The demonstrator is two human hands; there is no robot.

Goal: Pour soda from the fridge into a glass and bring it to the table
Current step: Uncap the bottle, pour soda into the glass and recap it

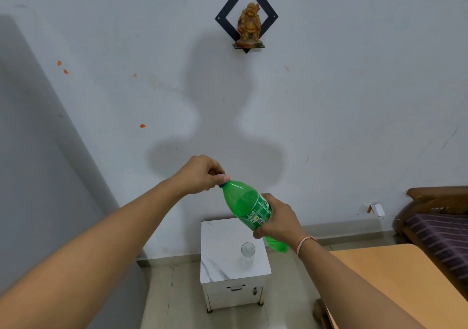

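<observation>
Right hand (279,217) grips tilted green bottle (247,206); left hand (202,174) pinches its cap (222,184).

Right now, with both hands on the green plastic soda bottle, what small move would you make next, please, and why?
Probably twist the dark blue cap off. The left hand pinches it while the right hand grips the tilted green plastic soda bottle at its label. The clear empty glass stands on the white marble-topped cabinet below, and nothing has been poured.
</observation>
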